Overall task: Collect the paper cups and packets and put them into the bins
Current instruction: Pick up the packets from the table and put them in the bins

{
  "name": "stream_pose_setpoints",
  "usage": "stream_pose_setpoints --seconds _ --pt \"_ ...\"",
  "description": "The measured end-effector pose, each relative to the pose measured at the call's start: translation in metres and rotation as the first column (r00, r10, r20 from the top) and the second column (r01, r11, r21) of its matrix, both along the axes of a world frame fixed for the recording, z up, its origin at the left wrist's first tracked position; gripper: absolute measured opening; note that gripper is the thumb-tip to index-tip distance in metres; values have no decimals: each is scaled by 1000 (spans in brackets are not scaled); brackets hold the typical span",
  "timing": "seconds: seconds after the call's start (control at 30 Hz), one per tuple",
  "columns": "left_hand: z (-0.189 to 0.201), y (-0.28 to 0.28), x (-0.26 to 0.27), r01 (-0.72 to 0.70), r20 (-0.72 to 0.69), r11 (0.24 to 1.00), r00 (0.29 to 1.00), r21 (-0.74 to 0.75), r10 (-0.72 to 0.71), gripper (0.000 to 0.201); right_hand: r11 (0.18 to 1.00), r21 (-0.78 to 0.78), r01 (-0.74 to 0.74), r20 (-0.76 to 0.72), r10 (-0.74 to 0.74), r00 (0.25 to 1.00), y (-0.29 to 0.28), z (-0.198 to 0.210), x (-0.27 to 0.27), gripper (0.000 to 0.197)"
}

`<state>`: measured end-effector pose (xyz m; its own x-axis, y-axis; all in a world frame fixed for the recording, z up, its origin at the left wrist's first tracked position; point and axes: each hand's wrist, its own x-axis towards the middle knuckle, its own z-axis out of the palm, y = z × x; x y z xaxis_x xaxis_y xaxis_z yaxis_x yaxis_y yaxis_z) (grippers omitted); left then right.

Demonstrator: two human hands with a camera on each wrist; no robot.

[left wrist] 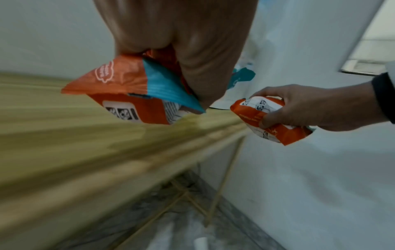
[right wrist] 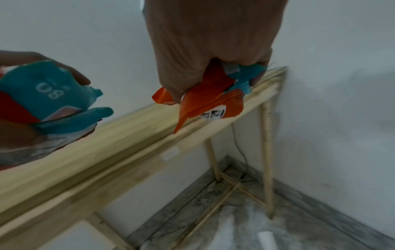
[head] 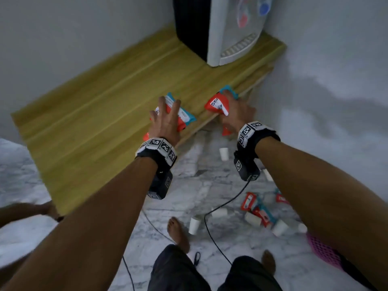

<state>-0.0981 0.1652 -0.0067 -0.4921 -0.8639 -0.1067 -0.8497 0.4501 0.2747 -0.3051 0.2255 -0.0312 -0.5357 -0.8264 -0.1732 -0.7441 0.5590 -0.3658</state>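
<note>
My left hand grips a bunch of orange-and-teal packets just above the wooden table; the left wrist view shows them clear of the tabletop. At the table's right edge my right hand is curled round a crumpled orange packet, also seen in the right wrist view. Several white paper cups and more packets lie on the marble floor below.
A water dispenser stands at the table's far end against the wall. A pink mesh basket sits on the floor at lower right. A black cable trails across the floor by my bare feet. Another person's hand touches the table's near corner.
</note>
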Motion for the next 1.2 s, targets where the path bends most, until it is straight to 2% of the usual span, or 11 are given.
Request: stream_pose_setpoints --seconds 0.13,0.3,0.53,0.7,0.83,0.9,1.07,1.2 --pt "-9 90 -95 96 9 995 995 6 -96 75 996 -21 83 37 -83 996 120 -7 -88 73" --pt "-27 230 -210 219 20 974 975 55 -220 75 978 -13 209 62 -208 976 292 -12 -191 73" --pt "-33 402 -334 451 -20 882 891 133 -453 71 892 61 448 18 -449 893 502 -6 -278 72" --pt "-26 492 -377 584 4 793 805 176 -593 73 800 32 599 21 -599 800 610 3 -294 73" --pt "-21 543 -397 697 30 697 703 170 -710 72 716 1 698 0 -698 716 684 11 -293 73" --pt "-20 567 -407 743 -1 646 656 174 -755 69 666 15 746 -9 -746 666 721 16 -288 74" --pt "-22 632 -425 804 -63 563 582 191 -811 71 576 11 817 -46 -816 576 807 26 -277 74" --pt "-25 685 -422 850 -10 492 503 189 -864 71 516 -10 857 -27 -856 516 865 28 -263 74"
